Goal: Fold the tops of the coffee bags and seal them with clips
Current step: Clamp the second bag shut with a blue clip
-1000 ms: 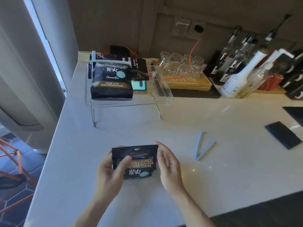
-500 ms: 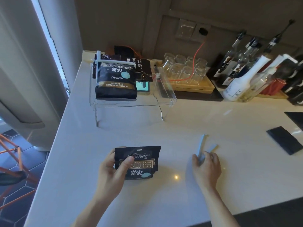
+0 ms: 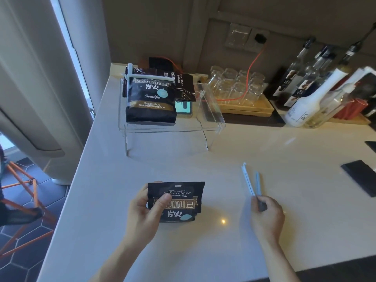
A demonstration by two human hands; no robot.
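Resting bag [image 3: 179,202] between hands, left-gripped

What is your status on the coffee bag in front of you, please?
Left hand pinning small coffee bag, top folded. Right hand closed on open blue clip, not yet on bag. Counter between them unobstructed.

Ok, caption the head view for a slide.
Left hand steadies folded coffee bag; right hand holds the blue clip.
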